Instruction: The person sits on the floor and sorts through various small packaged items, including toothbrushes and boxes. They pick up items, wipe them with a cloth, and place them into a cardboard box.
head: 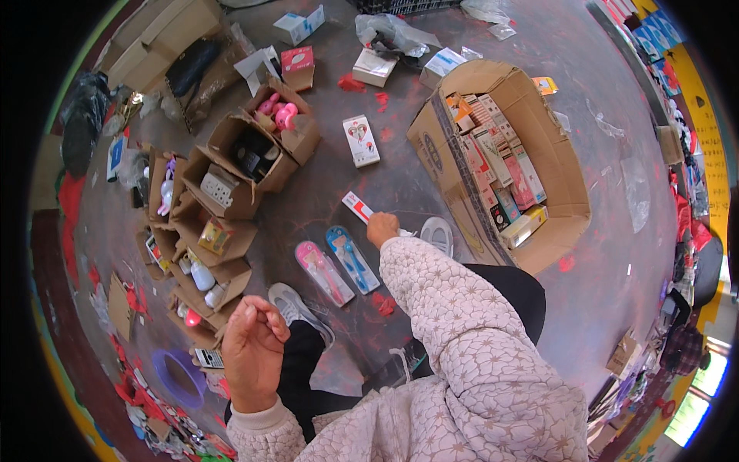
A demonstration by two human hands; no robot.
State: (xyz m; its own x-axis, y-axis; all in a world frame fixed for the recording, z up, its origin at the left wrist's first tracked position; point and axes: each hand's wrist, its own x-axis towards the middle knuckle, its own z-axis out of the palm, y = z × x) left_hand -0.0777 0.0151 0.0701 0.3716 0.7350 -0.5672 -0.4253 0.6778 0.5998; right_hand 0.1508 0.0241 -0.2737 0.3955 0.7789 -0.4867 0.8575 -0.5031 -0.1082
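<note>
My right hand [383, 227] grips one end of a slim white-and-red carton [358, 207], low over the floor. Just left of it, two blister-packed toothbrushes lie side by side: a blue pack [351, 260] and a pink pack [324, 274]. Farther ahead is a white box [362, 141] with a heart-shaped picture. My left hand [254, 352] is raised above my left knee, palm bare and fingers loosely curled, with nothing visible in it. To the right stands a large open cardboard box [554, 190] holding several small product cartons [501, 151].
Small open cardboard boxes cluster at left, holding pink toys [280, 112], a black item [252, 159] and bottles [202, 276]. My shoes [297, 309] flank the toothbrush packs. Ahead lie a white carton [375, 67] and plastic wrap [392, 33]. A purple ring-shaped object [179, 378] is lower left.
</note>
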